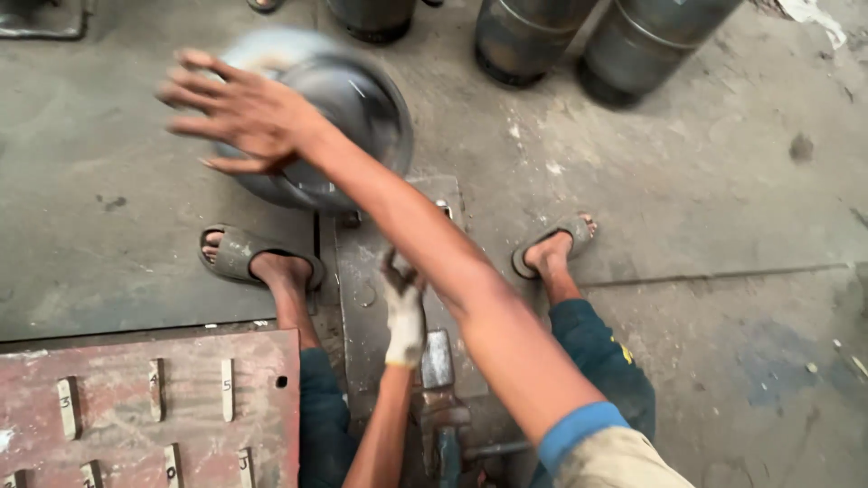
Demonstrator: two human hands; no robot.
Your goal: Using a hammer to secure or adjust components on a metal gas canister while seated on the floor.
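Two hands are busy. The right hand (242,113) reaches across to ten o'clock, fingers spread wide, its palm against a gray gas cylinder (348,108) that looks blurry; it holds nothing. The cylinder stands on the floor (723,181) just past a metal machine base (366,271), likely so the hand can turn it. The left hand (403,312), in a white glove, sits near the middle, closed around a dark handle, though I cannot see it well. Three more cylinders (533,36) stand at twelve o'clock. A rusty plate (117,361) with number stamps lies at eight o'clock.
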